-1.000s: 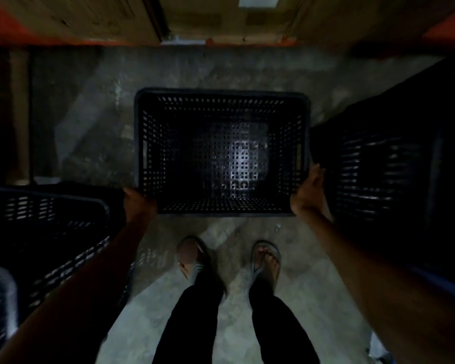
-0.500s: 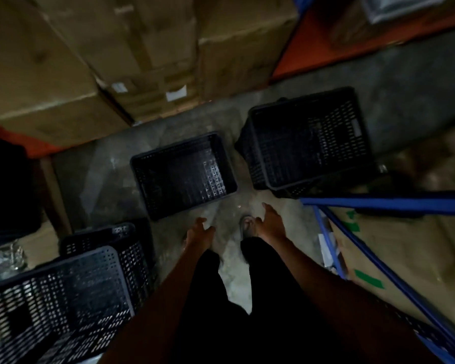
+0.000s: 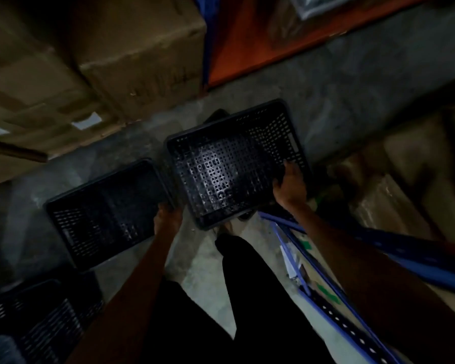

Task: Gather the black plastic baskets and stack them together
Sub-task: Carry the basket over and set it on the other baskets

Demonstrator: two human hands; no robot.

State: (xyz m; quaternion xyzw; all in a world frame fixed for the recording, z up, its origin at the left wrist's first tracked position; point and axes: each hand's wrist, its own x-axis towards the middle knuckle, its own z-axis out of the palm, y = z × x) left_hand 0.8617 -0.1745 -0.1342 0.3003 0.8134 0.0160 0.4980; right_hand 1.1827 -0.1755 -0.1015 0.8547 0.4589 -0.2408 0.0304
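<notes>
Two black perforated plastic baskets sit side by side on the concrete floor ahead of me. The left basket (image 3: 103, 214) stands alone. The right basket (image 3: 229, 164) is slightly tilted, its mouth facing up. My right hand (image 3: 289, 185) is closed over that basket's right rim. My left hand (image 3: 167, 216) reaches into the gap between the two baskets and is closed on the right basket's left wall; its fingers are partly hidden. A third black basket (image 3: 37, 324) is at the bottom left.
Large cardboard boxes (image 3: 132, 56) fill the far left. A blue metal rack frame (image 3: 326, 290) runs along my right side, with cardboard behind it. An orange shelf beam (image 3: 247, 46) lies beyond the baskets. My legs (image 3: 247, 298) stand on bare floor between baskets and rack.
Both hands let go of the basket they had set on the floor, swung right with my view, and now grip the sides of the right-hand basket.
</notes>
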